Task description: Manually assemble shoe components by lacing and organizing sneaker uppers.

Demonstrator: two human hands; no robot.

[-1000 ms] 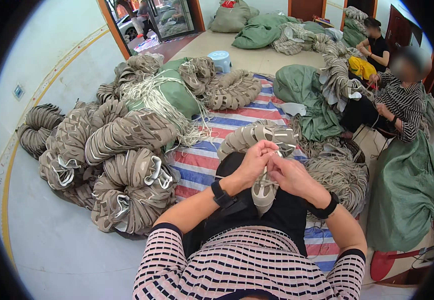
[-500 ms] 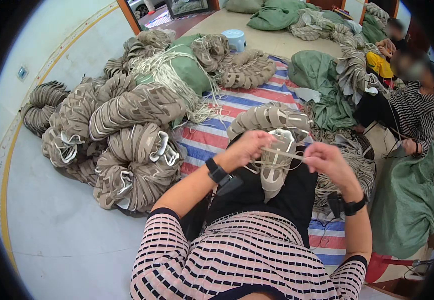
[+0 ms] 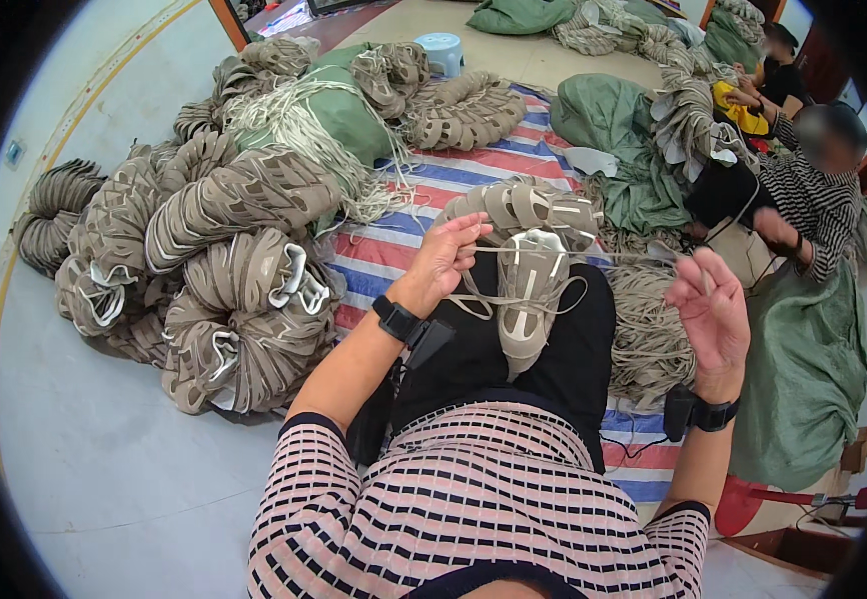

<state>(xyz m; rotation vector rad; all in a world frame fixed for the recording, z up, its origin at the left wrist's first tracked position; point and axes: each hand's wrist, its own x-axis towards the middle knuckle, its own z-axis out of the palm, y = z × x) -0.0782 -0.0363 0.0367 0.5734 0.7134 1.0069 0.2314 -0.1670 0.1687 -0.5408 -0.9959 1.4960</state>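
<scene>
Holding a beige shoe upper on my lap, I have the left hand pinched shut on its lace near the top edge. My right hand is raised to the side, palm toward me, fingers loosely spread, with the lace's far end caught at the fingertips so it runs taut between both hands. Bundles of stacked uppers lie on the floor to my left, beside a striped mat. Another person sits beyond my right hand.
</scene>
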